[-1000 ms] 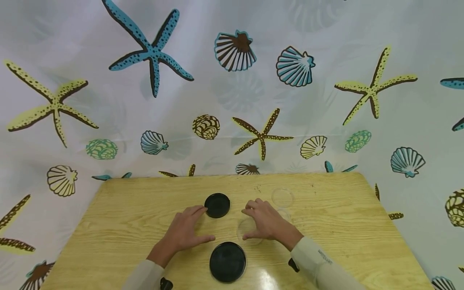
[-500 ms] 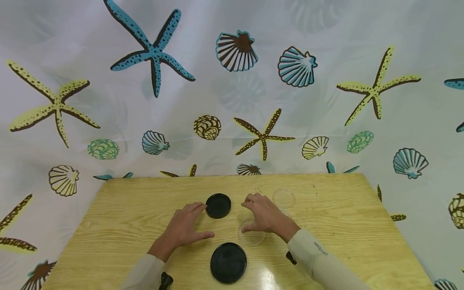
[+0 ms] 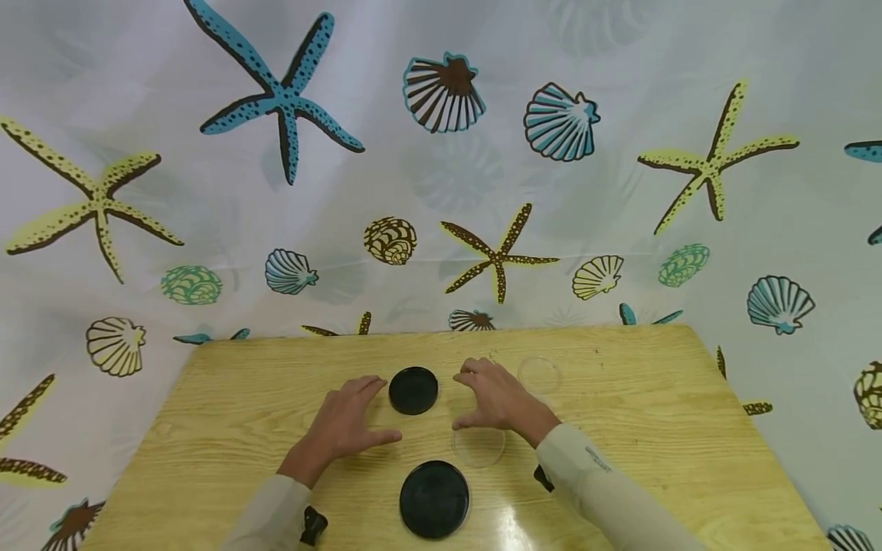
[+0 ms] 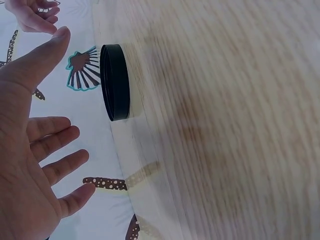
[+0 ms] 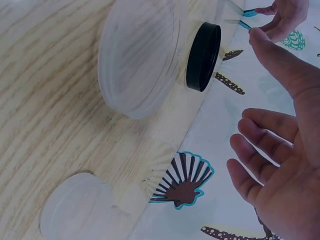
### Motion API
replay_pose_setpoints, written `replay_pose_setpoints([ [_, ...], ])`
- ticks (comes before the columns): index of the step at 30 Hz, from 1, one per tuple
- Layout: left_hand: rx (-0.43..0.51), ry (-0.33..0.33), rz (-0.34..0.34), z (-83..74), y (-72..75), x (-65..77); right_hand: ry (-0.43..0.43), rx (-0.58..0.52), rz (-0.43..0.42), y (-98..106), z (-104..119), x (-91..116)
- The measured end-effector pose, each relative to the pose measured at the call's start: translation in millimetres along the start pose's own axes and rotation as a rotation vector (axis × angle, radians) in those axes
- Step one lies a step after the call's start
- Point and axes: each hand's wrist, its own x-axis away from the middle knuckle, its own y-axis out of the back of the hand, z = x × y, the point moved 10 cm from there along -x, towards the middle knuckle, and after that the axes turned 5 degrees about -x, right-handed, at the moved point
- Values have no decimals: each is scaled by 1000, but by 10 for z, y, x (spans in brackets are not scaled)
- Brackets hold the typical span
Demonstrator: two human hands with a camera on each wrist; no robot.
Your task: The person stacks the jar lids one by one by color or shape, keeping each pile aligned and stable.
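Observation:
Two round black lids lie on the wooden table in the head view: a smaller one farther off and a larger one nearer. My left hand hovers left of them, thumb spread from relaxed fingers, its fingertips close to the far lid. Opposite it, my right hand holds nothing, thumb and fingers apart, and overlaps the edge of a clear round lid. One black lid shows its raised rim beyond the left palm. Past the right hand are a black lid and a large clear lid.
Another clear round lid lies behind the right hand, and a faint clear edge shows near the right wrist. The wooden table ends at a white curtain printed with starfish and shells.
Both hands have shifted slightly away from the body, and the right hand also a little leftward, showing more of the clear lid beneath it. The lids stay where they were.

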Motion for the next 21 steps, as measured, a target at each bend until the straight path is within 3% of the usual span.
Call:
replay_pose_setpoints([
  [10, 22, 4, -18, 54, 39, -79, -42, -29, 7, -38, -45, -107],
  [21, 25, 45, 6, 117, -14, -189, -68, -41, 6, -47, -95, -245],
])
